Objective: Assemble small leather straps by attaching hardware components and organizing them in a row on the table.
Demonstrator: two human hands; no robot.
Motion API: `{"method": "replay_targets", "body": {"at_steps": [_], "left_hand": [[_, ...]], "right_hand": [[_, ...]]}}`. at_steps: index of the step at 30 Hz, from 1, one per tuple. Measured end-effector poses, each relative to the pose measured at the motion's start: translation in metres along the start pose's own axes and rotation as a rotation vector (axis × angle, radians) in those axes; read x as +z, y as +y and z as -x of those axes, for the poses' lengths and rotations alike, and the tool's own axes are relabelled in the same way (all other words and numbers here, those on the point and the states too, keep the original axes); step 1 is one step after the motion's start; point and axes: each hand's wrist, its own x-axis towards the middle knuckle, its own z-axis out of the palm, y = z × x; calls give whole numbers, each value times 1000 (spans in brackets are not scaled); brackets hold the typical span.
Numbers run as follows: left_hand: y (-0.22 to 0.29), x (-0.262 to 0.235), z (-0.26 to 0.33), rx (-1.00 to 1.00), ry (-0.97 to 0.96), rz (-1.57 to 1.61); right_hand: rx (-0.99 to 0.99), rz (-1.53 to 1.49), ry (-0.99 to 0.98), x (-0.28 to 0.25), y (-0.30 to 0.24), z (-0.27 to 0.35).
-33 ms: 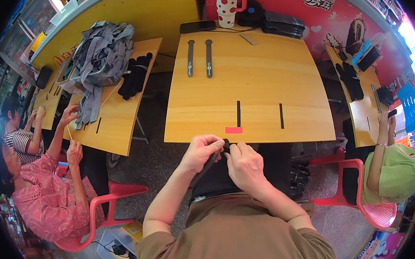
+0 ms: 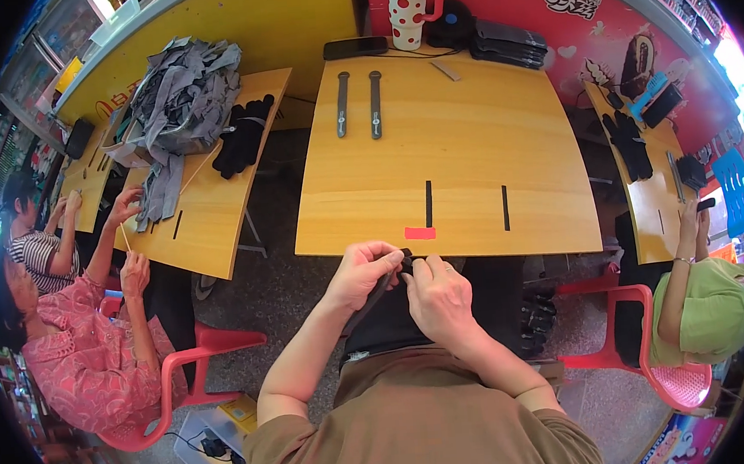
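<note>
left hand [image 2: 361,276] and right hand [image 2: 440,296] pinch one likely unfinished strap [image 2: 376,295]; two likely finished straps [image 2: 375,107] lie near the desk's [image 2: 486,138] far-left corner

Strap [image 2: 368,304] apparently between both hands [image 2: 442,294]

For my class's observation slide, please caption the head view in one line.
Left hand and right hand hold a dark strip by the wooden table, two grey straps lying toward its far left.

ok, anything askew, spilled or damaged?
No damage visible. Oddities: grey fabric strips trail from their heap onto the left table, and a short grey piece lies slantwise on the centre table, unlike the two near-parallel straps.
</note>
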Motion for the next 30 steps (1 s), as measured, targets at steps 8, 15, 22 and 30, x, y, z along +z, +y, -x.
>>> {"method": "replay_targets", "body": {"at_steps": [8, 15, 22, 30], "left_hand": [[5, -9, 0, -86, -224, -43], [-2, 9, 4, 171, -5, 157], [4, 9, 0, 98, -28, 454], [9, -2, 1, 129, -195, 224]], "right_hand": [[-76, -2, -71, -11, 20, -11], [-111, 87, 52, -4, 10, -18], [-135, -10, 200, 10, 9, -15], [-357, -226, 25, -19, 29, -51]]}}
